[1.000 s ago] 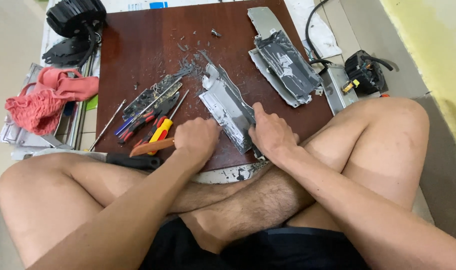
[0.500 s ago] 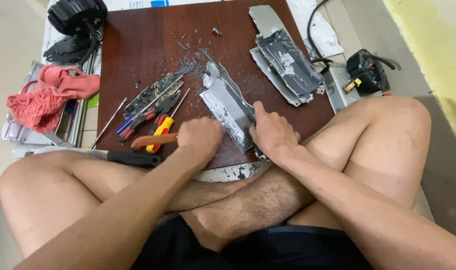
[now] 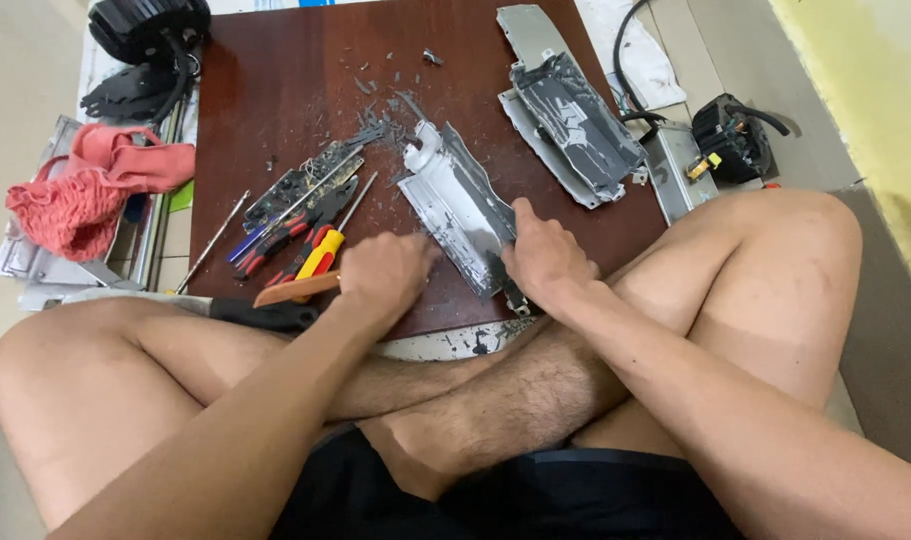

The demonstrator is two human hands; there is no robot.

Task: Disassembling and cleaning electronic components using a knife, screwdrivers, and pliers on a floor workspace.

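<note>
A long grey metal casing [image 3: 453,200] lies tilted on the dark red wooden board [image 3: 275,90]. My right hand [image 3: 542,257] grips the casing's near right edge, fingers curled over it. My left hand [image 3: 383,275] is closed and rests on the board beside the casing's near left end; what it holds is hidden. An orange-handled tool [image 3: 295,288] sticks out to the left of that hand. Grey chips and debris lie scattered around the casing.
Pliers and screwdrivers [image 3: 300,215] lie left of the casing. A second dismantled metal housing [image 3: 570,115] sits at the board's far right, a black part with cables [image 3: 735,135] beyond it. Red cloth [image 3: 90,185] lies at left. My crossed legs [image 3: 495,400] border the board's near edge.
Both hands have stayed on the casing's near end with only small shifts. The view has moved slightly.
</note>
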